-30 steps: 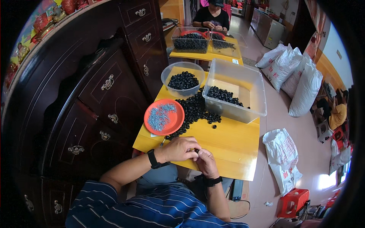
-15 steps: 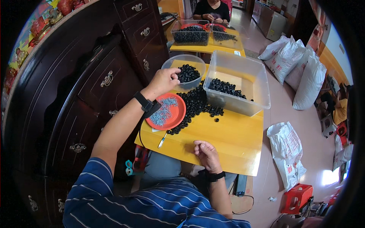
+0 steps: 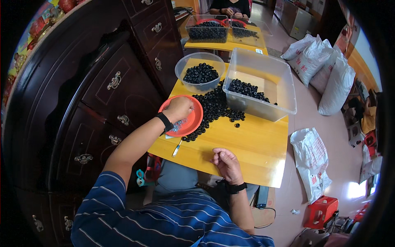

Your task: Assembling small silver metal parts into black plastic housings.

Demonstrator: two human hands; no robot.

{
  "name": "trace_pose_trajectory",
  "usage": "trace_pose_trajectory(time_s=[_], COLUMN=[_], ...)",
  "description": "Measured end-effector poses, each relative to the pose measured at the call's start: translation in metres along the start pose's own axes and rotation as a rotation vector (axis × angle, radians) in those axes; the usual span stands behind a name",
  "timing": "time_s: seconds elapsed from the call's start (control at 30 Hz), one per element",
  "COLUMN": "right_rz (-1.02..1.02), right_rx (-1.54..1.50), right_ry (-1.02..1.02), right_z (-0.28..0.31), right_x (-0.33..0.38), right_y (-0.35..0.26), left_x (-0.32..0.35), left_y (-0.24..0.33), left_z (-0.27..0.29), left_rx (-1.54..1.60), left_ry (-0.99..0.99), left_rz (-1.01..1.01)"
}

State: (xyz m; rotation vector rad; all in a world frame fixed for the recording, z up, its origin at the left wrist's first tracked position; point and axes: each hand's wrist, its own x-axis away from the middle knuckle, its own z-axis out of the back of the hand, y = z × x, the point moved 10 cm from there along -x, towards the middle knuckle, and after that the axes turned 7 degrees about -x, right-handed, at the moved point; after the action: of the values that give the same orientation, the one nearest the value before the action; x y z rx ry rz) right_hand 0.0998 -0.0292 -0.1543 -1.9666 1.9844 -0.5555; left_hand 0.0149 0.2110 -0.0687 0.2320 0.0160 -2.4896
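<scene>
My left hand [image 3: 177, 108] reaches over the orange-red plate [image 3: 196, 119] at the table's left edge, fingers curled down into the small grey bits on it; what it grips is hidden. My right hand [image 3: 226, 162] rests on the yellow wooden table [image 3: 255, 148] near its front edge, fingers loosely closed, and I cannot see anything in it. A pile of small black rings [image 3: 214, 108] lies between the plate and the clear rectangular tub [image 3: 263, 78]. A round clear bowl [image 3: 200, 75] behind the plate holds more black rings.
A small metal tool [image 3: 177, 147] lies on the table in front of the plate. A dark carved cabinet [image 3: 103, 90] stands close on the left. White sacks [image 3: 325, 70] sit on the floor to the right. Another person [image 3: 230, 6] sits at a far table with bins.
My left hand went from the table front up to the round bowl, then came back down onto the orange-red plate. My right hand stayed near the front edge.
</scene>
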Motion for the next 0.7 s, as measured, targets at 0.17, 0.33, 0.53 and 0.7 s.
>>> trace_pose_trajectory(time_s=[0.17,0.33,0.53,0.7], right_rz=[-0.008,-0.014,-0.010,-0.023], right_rx=[-0.026,-0.012,0.000,-0.016], right_ry=[0.006,0.003,-0.022,-0.007], right_z=[0.000,0.000,-0.002,0.003], right_x=[0.001,0.001,-0.002,-0.003], right_y=[0.001,0.003,0.002,0.002], left_x=[0.001,0.005,0.011,0.019], left_y=[0.002,0.004,0.002,0.021], left_z=[-0.006,-0.006,-0.010,0.014], left_rx=[-0.059,-0.145,-0.109,-0.068], left_ry=[0.007,-0.021,-0.065,0.124], left_rz=[0.006,0.039,0.080,-0.020])
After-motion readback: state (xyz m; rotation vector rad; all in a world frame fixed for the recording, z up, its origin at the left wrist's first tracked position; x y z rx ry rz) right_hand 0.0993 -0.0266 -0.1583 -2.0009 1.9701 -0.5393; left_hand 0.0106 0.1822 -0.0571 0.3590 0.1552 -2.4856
